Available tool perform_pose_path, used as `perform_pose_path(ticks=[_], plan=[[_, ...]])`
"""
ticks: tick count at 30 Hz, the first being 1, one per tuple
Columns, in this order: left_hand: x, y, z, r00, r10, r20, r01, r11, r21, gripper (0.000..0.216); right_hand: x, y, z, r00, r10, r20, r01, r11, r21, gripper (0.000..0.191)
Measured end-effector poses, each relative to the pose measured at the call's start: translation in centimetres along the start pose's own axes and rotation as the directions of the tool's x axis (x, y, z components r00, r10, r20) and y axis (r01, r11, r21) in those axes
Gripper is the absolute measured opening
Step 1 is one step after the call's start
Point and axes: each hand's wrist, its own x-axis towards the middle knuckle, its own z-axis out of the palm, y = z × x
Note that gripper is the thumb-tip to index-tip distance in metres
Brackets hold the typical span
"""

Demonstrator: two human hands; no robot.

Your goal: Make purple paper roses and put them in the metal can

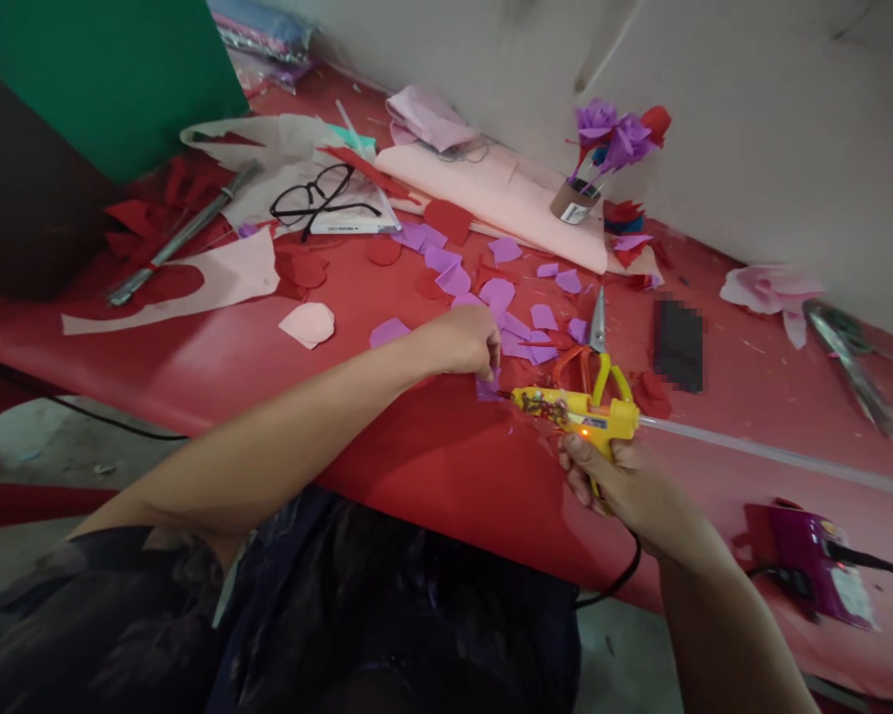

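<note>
My right hand [602, 476] is wrapped round the handle of a yellow hot glue gun [576, 409], whose orange light glows. A long clear glue stick [751, 452] sticks out of its back end. The nozzle points left and meets a small purple petal piece [486, 387]. Pinched fingers of my left hand [468, 340] hold that petal at its upper edge, low over the red table. Several loose purple petals [497, 295] lie just beyond my left hand. Scissors [596, 342] with red and yellow handles rest behind the glue gun.
Black eyeglasses [319, 203] and a pale sheet roll [491, 198] lie at the back. Purple paper roses [617, 139] stand in a small brown pot [574, 201]. A dark blurred rectangle [679, 344] lies at right, and a purple power strip [819, 565] with cables sits front right.
</note>
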Motion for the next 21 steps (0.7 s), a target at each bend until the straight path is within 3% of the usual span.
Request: perform_pose_path(ticks=[21], plan=[[-0.02,-0.08,-0.27,1.000,0.006,0.024,-0.007,0.999,0.046,0.015,0.05,0.30,0.02,1.000,-0.006,-0.013,0.007,1.000,0.015,0.052]])
